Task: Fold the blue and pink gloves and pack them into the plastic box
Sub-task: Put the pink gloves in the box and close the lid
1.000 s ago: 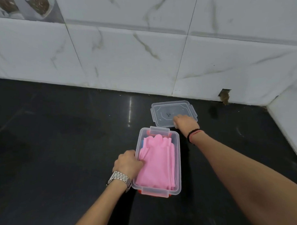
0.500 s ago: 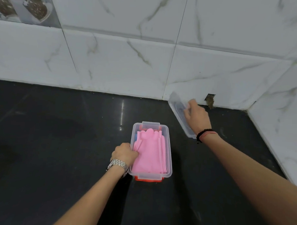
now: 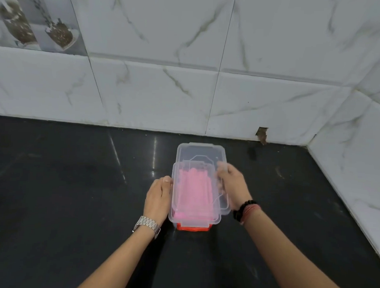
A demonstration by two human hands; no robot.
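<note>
1. The right hand [image 3: 234, 186] holds a clear lid [image 3: 202, 157] over the plastic box [image 3: 173, 214].
2. The left hand [image 3: 158, 196] rests against the box's left wall.
3. Pink gloves [image 3: 194, 191] lie inside.

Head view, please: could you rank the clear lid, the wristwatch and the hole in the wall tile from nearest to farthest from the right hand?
1. Clear lid: gripped by the right hand, over the box.
2. Wristwatch: on the left wrist, across the box.
3. Hole in the wall tile: at the wall's base, behind.
</note>
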